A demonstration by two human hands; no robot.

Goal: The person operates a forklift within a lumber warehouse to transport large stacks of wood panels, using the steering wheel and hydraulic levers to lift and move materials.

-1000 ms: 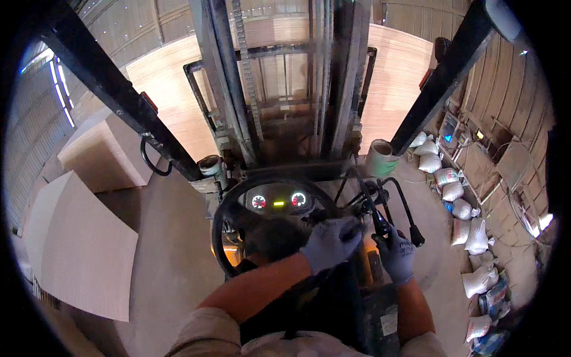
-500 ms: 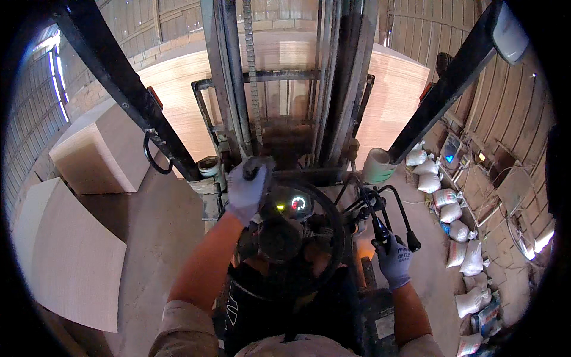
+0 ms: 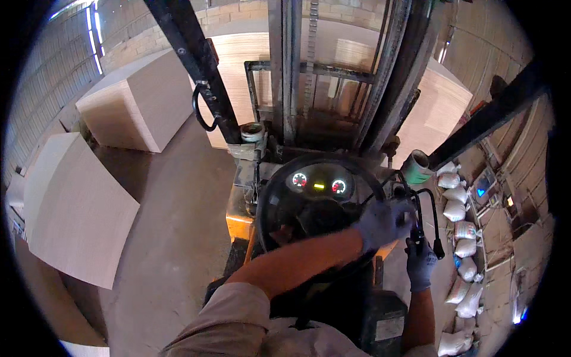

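Clearly the left hand [image 3: 380,223], in a grey glove, is crossed over to the right rim of the black steering wheel [image 3: 270,205] and closed around it there; the hand is blurred, so how tightly the fingers wrap cannot be told. The forearm lies across the wheel's lower half, which suits a hand carried round with the rim. The right hand [image 3: 421,265], also gloved, sits just below and right of the wheel, fingers curled around the lower stem of one of the black control levers [image 3: 429,205] that rise beside the dashboard, probably so both controls are in reach at once.

Behind the wheel the instrument cluster [image 3: 319,181] shows two round dials with a lit bar between them. Ahead stands the forklift mast [image 3: 309,71] with its chains and rails, blocking much of the forward view. A slanted cab pillar [image 3: 190,65] with a grab handle crosses the upper left. On the concrete floor [image 3: 172,232], large pale stacks of board [image 3: 74,208] stand to the left and ahead, near the truck. Along the right edge of the floor lies a row of white sacks [image 3: 455,211].
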